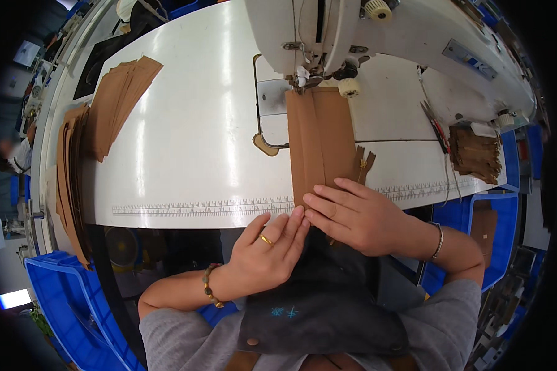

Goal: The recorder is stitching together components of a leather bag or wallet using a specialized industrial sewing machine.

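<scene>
1. A long, flat strip of tan-brown leather-like material (319, 142) lies on the white sewing table (192, 130), its long axis running from the near edge away to the far side. Its far end sits under the needle area of the white sewing machine (328, 31), and its near end reaches the table's edge by the hands.
2. A short brown zipper end with a metal pull (363, 164) sticks out at the strip's right side.
3. The right hand (359, 216) lies flat on the strip's near end, fingers straight, slightly spread and pointing left, pressing down rather than gripping.
4. The left hand (269, 247) sits just near and left of it, fingers together and extended, tips touching the strip's near edge and the right hand.
5. A printed ruler scale (198, 207) runs along the table's near edge.
6. Stacks of similar tan pieces (114, 102) lie fanned at the far left.
7. Scissors (436, 130) and a bundle of brown zippers (474, 151) rest at the right.
8. Blue plastic bins (68, 303) stand below the table.
</scene>
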Action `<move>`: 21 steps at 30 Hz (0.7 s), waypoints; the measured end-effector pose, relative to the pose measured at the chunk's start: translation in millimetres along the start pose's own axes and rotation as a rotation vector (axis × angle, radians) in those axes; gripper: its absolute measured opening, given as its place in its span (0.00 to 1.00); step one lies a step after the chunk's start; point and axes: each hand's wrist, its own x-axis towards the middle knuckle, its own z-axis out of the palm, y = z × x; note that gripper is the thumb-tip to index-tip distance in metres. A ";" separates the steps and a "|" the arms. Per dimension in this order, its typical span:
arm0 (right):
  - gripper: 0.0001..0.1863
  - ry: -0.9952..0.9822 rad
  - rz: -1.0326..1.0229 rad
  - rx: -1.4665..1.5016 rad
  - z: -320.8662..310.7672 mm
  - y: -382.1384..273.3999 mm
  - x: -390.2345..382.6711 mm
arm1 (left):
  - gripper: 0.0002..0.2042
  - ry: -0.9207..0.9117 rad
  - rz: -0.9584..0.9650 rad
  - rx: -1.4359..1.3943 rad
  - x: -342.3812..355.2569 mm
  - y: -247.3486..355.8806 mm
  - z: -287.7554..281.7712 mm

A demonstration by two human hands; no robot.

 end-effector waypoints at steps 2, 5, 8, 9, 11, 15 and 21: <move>0.23 0.036 0.005 -0.022 4.4 -6.4 -3.7 | 0.18 -0.008 -0.004 -0.059 0.9 -6.5 -2.2; 0.22 0.070 -0.003 -0.061 7.0 -9.1 -5.7 | 0.19 -0.032 -0.062 -0.169 9.8 -20.9 -1.0; 0.22 0.066 -0.011 -0.087 7.2 -9.8 -5.3 | 0.21 -0.085 -0.116 -0.128 32.3 -41.8 12.8; 0.22 0.071 -0.012 -0.089 7.3 -10.0 -5.3 | 0.23 -0.137 -0.125 -0.032 42.1 -49.8 19.4; 0.22 0.062 -0.015 -0.092 7.2 -10.2 -6.2 | 0.24 -0.128 -0.109 -0.002 63.9 -68.1 34.0; 0.22 0.052 -0.005 -0.073 5.9 -10.4 -7.0 | 0.27 -0.144 -0.137 -0.068 92.1 -105.4 47.5; 0.20 0.075 -0.071 0.064 -24.0 15.0 11.4 | 0.41 -0.168 -0.111 -0.109 85.2 -107.7 41.9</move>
